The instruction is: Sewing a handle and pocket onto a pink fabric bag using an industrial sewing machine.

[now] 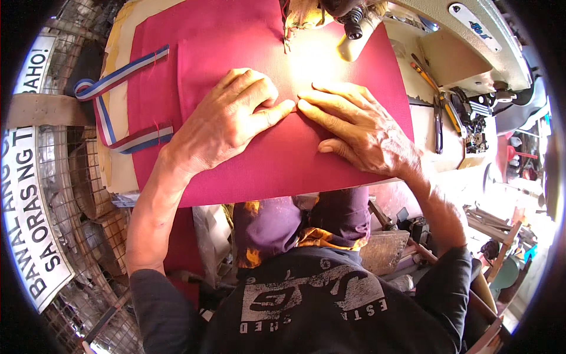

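Observation:
A red-magenta fabric [236,180] lies across the work surface under both hands. My left hand [236,118] rests on it with curled fingers, its thumb at a small fold or seam in the middle. Beside that, my right hand [359,127] lies on the cloth with fingers stretched out, their tips meeting the same spot. Above them is the needle end of a sewing machine [298,23], with a bright light on the cloth. A red, white and blue striped ribbon [118,74] hangs over the layered cloth at the left.
The cream machine body [460,56] fills the top right, with orange-handled tools [442,100] and metal parts [471,121] beside it. A wire grille [71,194] and printed white sign [35,206] are at left. Wooden pieces [380,251] lie below right, near my legs.

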{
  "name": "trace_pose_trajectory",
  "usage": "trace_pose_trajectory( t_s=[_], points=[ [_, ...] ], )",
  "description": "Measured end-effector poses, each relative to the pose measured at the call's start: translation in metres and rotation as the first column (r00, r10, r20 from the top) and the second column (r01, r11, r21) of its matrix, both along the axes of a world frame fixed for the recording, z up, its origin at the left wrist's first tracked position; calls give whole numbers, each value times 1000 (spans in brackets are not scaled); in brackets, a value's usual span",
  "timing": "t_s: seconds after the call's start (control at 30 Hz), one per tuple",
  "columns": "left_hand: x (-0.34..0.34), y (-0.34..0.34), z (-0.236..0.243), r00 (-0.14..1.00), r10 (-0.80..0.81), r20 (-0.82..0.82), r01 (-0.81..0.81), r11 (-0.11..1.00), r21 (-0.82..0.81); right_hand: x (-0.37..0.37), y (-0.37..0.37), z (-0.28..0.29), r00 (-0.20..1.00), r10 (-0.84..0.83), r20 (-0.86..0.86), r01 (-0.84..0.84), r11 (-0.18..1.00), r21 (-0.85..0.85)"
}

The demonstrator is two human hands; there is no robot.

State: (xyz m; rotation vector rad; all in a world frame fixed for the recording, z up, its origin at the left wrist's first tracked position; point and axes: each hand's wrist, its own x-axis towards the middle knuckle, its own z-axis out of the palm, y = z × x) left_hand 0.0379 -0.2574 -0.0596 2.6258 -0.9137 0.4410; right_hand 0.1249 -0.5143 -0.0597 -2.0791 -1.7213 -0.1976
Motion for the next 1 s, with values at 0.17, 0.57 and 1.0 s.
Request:
trace_pose_trajectory(
  t_s=[0.17,0.57,1.0],
  points=[
    [-1,-2,3,1000,7,9,-7,1000,12,7,-13,-10,954,-78,-288,131,977,168],
    [-1,-2,1,999,41,-22,-41,999,-36,1,-3,0,1000,-20,-13,20,999,49],
    [-1,-2,2,999,23,-34,-24,1000,-20,-1,-1,1,999,-52,-12,52,999,9]
  ],
)
